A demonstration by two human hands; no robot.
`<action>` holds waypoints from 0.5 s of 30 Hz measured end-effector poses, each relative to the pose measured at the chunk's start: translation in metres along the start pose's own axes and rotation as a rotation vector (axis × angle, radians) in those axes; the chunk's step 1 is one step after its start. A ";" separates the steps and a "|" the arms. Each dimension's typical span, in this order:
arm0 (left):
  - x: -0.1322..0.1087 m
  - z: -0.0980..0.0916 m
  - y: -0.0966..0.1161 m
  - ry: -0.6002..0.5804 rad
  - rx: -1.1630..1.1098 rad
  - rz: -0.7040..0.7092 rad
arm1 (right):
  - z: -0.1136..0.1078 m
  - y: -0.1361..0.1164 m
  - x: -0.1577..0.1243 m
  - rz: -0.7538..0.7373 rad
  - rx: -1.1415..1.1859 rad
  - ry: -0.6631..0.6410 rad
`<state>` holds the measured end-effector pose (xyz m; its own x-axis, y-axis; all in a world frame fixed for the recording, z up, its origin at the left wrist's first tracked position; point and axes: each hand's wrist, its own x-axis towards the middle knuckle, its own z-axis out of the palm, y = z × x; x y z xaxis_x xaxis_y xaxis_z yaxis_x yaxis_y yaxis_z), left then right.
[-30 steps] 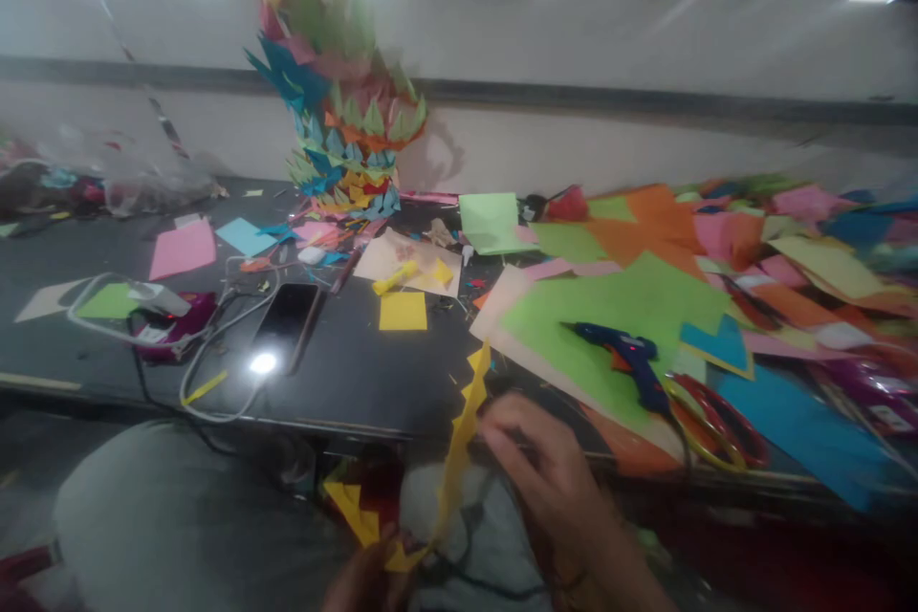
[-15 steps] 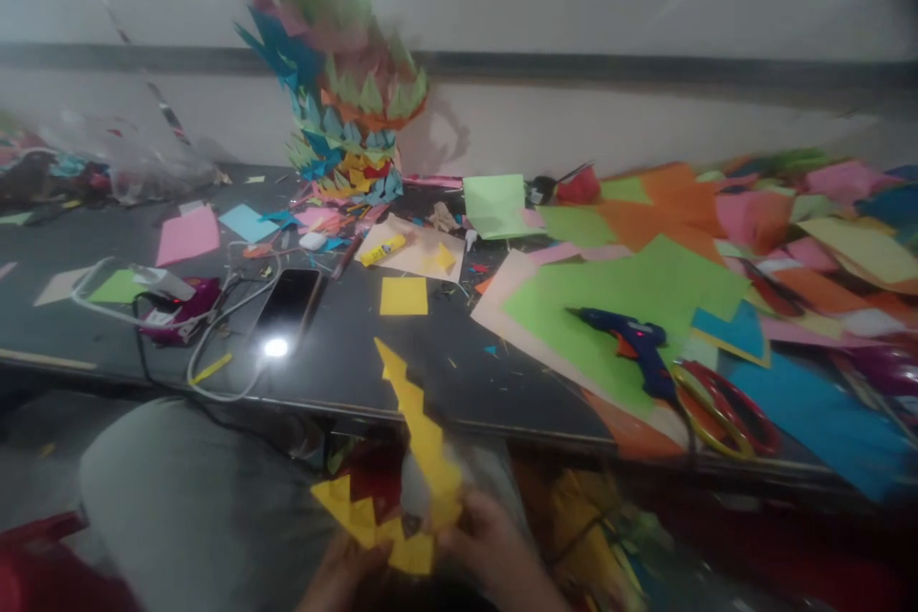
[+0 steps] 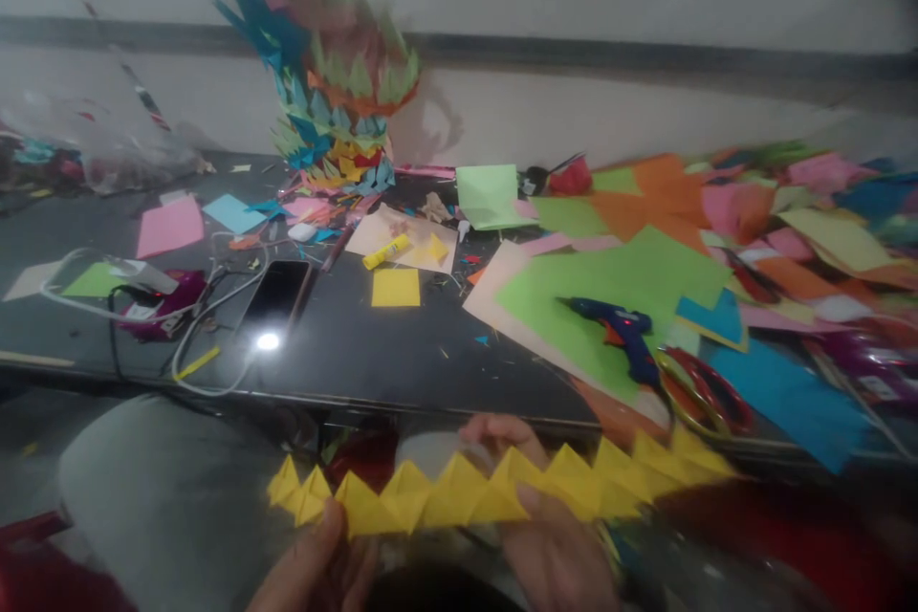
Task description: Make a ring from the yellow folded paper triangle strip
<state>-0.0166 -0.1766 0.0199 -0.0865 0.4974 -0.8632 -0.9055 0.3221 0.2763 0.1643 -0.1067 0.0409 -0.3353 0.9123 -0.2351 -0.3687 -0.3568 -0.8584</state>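
A long yellow strip of folded paper triangles (image 3: 502, 488) stretches level in front of me, just below the black table's front edge (image 3: 359, 392). My left hand (image 3: 316, 564) pinches the strip near its left end, thumb on top. My right hand (image 3: 531, 516) grips it at the middle, thumb in front and fingers behind. The strip's right end hangs free. A tall tower of coloured folded paper (image 3: 337, 96) stands at the back of the table.
A blue glue gun (image 3: 621, 335) lies on green paper, with red-handled scissors (image 3: 707, 392) beside it. A phone (image 3: 276, 301), white cables (image 3: 207, 354), a yellow glue stick (image 3: 385, 251), a yellow paper square (image 3: 396, 287) and many loose coloured sheets (image 3: 753, 249) cover the table. My grey-clad knee (image 3: 158, 497) is lower left.
The yellow strip swung from pointing upward to lying level and spread wide. Both hands moved apart along it, and the view tilted down a little.
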 end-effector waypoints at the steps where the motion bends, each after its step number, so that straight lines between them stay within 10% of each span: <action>1: -0.001 0.007 0.003 0.025 -0.008 0.034 | 0.000 0.000 0.001 0.004 -0.010 0.049; 8: 0.015 0.023 0.013 0.105 -0.072 0.146 | 0.002 0.005 0.004 -0.008 0.065 0.077; 15: -0.004 0.036 0.024 0.139 -0.008 -0.226 | 0.008 0.004 0.004 -0.006 0.264 0.120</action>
<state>-0.0229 -0.1414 0.0453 0.0632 0.2982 -0.9524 -0.9114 0.4060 0.0666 0.1548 -0.1062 0.0403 -0.2334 0.9262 -0.2960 -0.5883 -0.3769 -0.7155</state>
